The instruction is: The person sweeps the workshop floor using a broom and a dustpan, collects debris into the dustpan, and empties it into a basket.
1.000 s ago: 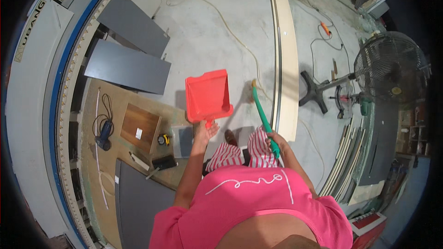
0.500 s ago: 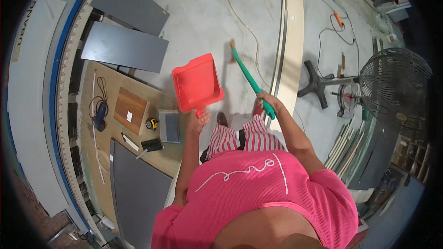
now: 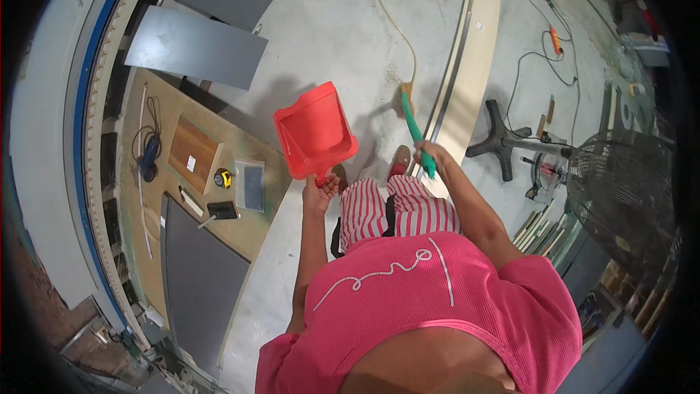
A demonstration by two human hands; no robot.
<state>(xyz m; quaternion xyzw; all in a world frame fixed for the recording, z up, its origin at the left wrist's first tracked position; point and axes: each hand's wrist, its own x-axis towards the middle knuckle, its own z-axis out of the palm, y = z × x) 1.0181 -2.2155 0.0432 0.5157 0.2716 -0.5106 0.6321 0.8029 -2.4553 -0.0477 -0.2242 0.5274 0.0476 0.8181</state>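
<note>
My left hand [image 3: 321, 194] is closed round the short handle of a red dustpan [image 3: 315, 131]. The pan is held above the floor, its wide mouth pointing away from me, and no debris shows inside it. A green-handled brush [image 3: 413, 125] is in my right hand [image 3: 434, 153], with the fingers wrapped near the handle's end. Its brownish bristles [image 3: 406, 88] point away from me, beside a pale cable [image 3: 406, 40] on the floor. Whether the bristles touch the floor I cannot tell.
Left, a wooden table [image 3: 255, 237] bears a tape measure [image 3: 223, 178], a blue corded tool [image 3: 148, 158], a brown board [image 3: 195, 153] and grey panels [image 3: 197, 266]. A long pale board [image 3: 470, 80] lies to the right. Beyond it stand a black fan [image 3: 620, 190] and loose cables [image 3: 543, 55].
The brush has swung right, its bristles now closer to the long board. My feet show more fully, and the table sits slightly further left in view. The dustpan stays in my left hand.
</note>
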